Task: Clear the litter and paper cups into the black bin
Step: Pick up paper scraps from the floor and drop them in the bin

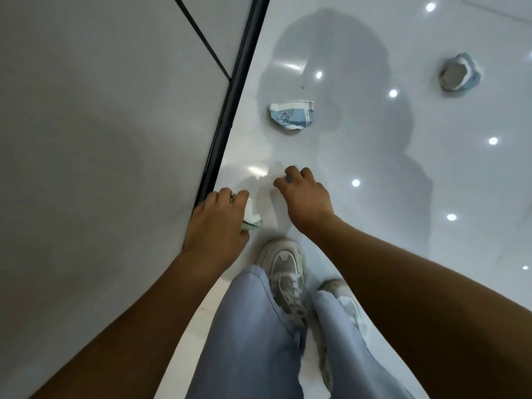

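My left hand [220, 218] grips a crumpled green and white paper cup [252, 216] just above the glossy white floor, close to the black wall trim. To its right my right hand [306, 197] hangs with loosely curled fingers, and I see nothing in it. A crushed blue and white paper cup [291, 115] lies on the floor ahead of both hands. Farther off at the upper right lies another crumpled blue cup [459, 72] with its grey inside showing. The black bin is not in view.
A grey wall panel [100, 125] with a black vertical trim strip [230, 102] runs along the left. My two sneakers [285, 266] and blue trouser legs [259, 326] fill the bottom middle. Ceiling lights reflect off the shiny floor [431, 168] to the right.
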`<state>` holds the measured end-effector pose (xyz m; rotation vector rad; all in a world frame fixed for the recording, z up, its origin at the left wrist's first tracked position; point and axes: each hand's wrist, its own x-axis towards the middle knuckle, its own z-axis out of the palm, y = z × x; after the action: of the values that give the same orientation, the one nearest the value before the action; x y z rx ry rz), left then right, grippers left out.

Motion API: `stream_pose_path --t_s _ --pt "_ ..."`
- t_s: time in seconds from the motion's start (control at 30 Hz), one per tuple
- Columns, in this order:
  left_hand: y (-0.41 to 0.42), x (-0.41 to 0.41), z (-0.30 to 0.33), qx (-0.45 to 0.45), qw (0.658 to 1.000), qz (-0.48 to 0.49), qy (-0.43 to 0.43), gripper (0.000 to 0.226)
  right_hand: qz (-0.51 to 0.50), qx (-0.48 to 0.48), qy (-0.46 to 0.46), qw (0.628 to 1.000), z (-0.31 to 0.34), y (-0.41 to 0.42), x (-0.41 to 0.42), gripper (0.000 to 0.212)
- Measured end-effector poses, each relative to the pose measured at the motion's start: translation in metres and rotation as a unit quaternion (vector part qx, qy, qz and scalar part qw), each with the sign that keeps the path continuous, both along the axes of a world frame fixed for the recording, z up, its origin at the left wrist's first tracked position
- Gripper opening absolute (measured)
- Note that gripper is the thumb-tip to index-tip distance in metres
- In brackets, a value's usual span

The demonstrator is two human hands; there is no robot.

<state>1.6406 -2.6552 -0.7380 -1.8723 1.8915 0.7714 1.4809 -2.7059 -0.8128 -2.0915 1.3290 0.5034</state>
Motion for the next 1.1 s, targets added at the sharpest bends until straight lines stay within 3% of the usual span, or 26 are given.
stream_pose_path --t_s 0.33,0.63,0.93,1.1 --pt "0.025 -0.058 0.2 0.034 0.998 0.052 -0.005 0.064 -0.018 0.019 -0.035 0.999 0.231 0.043 -0.059 0.053" --pt "0.111 -0.075 0.377 0.012 0.99 0.138 -0.021 0.055 -0.014 0.013 -0.076 0.997 0.417 0.124 -0.072 0.044" --pt "0.252 -0.083 0.422 0.009 0.982 0.185 -0.043 0.052 0.035 0.01 -0.084 0.996 0.464 0.247 -0.066 0.041" --pt "0.36 -0.093 0.446 0.012 0.976 0.215 -0.037 0.053 0.123 0.003 -0.051 0.991 0.486 0.34 -0.073 0.039"
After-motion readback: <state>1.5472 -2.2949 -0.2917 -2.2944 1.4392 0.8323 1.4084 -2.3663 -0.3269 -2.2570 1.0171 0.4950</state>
